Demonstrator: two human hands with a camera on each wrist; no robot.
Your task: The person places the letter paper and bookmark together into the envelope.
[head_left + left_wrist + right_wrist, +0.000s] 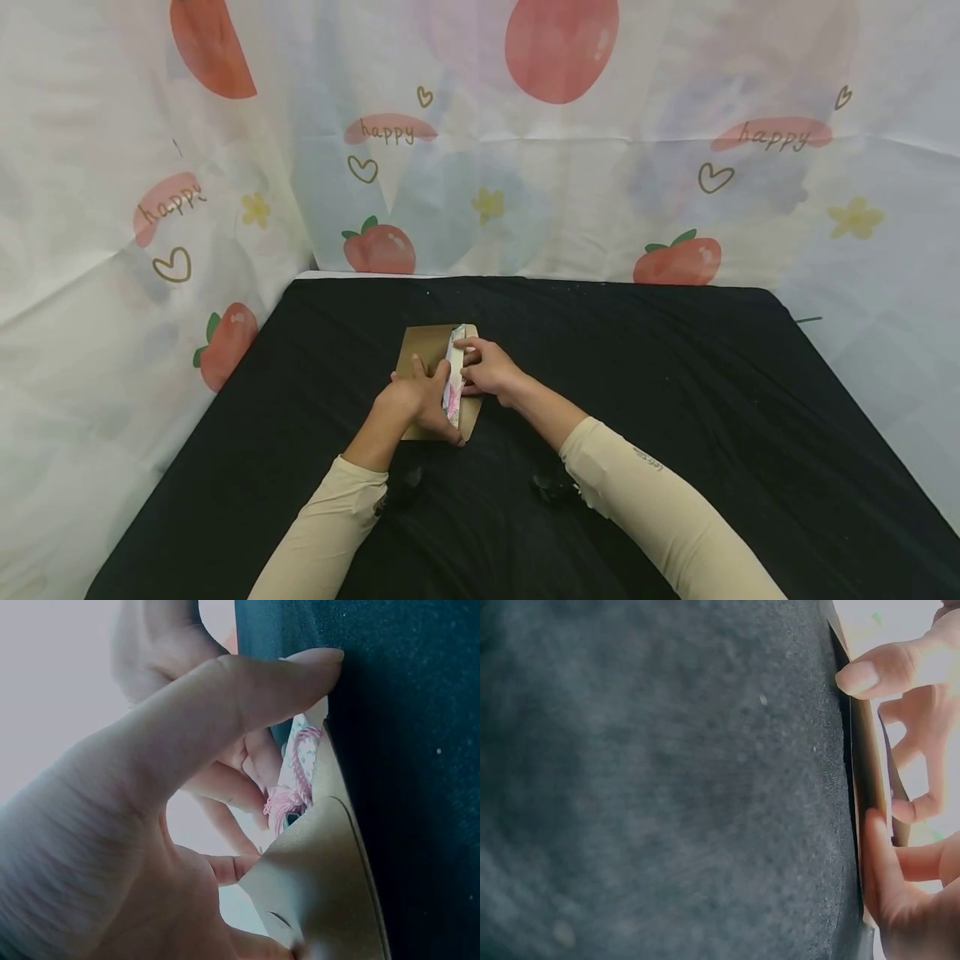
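Note:
A brown kraft-paper envelope or folder [420, 342] lies on the black cloth, its flap [322, 877] partly raised in the left wrist view. Along its right side sits a narrow white patterned paper piece [455, 375], with a pink tassel [291, 796] at its near end. My left hand [420, 404] spans the envelope, thumb at the near edge and fingers on the brown paper, holding it. From the right, my right hand [487, 368] grips the patterned piece with bent fingers. In the right wrist view its thumb [883, 847] touches the brown edge. Some fingertips are hidden.
A table with black cloth [675, 417] spreads around the hands. White printed curtains [600, 183] stand behind it and at the left. Small dark objects [551, 489] lie near the forearms, too unclear to name.

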